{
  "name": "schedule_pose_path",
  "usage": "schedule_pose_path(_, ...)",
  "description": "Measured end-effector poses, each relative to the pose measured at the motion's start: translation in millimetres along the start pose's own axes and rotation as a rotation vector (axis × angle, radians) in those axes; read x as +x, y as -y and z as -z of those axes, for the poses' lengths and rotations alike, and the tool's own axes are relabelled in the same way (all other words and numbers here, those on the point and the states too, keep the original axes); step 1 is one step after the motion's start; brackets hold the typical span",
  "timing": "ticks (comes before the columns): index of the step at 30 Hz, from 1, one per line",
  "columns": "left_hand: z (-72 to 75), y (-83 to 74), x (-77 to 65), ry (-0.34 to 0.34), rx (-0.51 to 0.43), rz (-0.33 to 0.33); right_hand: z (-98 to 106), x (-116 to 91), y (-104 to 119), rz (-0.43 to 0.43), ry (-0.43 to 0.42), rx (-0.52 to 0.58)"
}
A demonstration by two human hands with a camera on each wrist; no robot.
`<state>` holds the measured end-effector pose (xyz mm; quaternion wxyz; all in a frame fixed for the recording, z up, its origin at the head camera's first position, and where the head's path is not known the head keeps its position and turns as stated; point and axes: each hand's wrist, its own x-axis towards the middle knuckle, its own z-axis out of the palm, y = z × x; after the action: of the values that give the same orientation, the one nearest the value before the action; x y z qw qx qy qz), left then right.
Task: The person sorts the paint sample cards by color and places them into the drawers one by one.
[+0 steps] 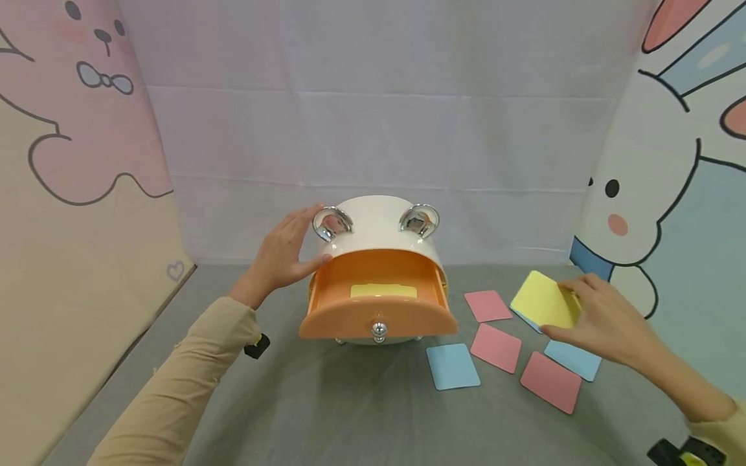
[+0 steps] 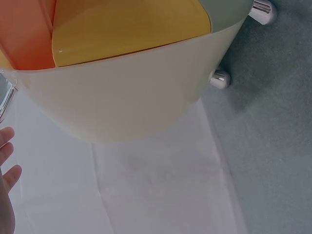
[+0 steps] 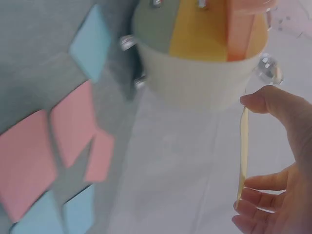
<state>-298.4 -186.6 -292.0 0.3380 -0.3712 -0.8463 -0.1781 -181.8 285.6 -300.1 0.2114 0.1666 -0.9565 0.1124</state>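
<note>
A round white box (image 1: 375,223) with two silver ears stands in the middle, its orange drawer (image 1: 379,317) pulled out. In the drawer lies a yellow card (image 1: 383,290). My left hand (image 1: 282,252) rests at the box's left side, fingertips by the silver ear (image 1: 333,223) and thumb at the white rim. To the right, my right hand (image 1: 606,317) holds a yellow card (image 1: 544,301) between thumb and fingers. The right wrist view shows that card (image 3: 243,151) edge-on, raised off the table.
Pink cards (image 1: 496,347) and blue cards (image 1: 453,367) lie spread on the grey tabletop (image 1: 350,414) right of the box. A white cloth (image 1: 373,129) hangs behind. Panels with a cartoon bear (image 1: 87,129) and a cartoon rabbit (image 1: 629,181) flank the table.
</note>
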Motion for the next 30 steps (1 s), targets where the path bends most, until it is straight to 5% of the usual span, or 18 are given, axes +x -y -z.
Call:
schedule_pose_path(13, 1.4, -1.4, -0.4, 0.011, 0.000, 0.009, 14.8, 76.5, 83.7, 0.303, 0.047, 0.189)
schedule_pose_path(30, -0.2, -3.0, 1.7, 0.014, -0.009, 0.013, -4.6, 118.7, 129.7, 0.492, 0.086, 0.340)
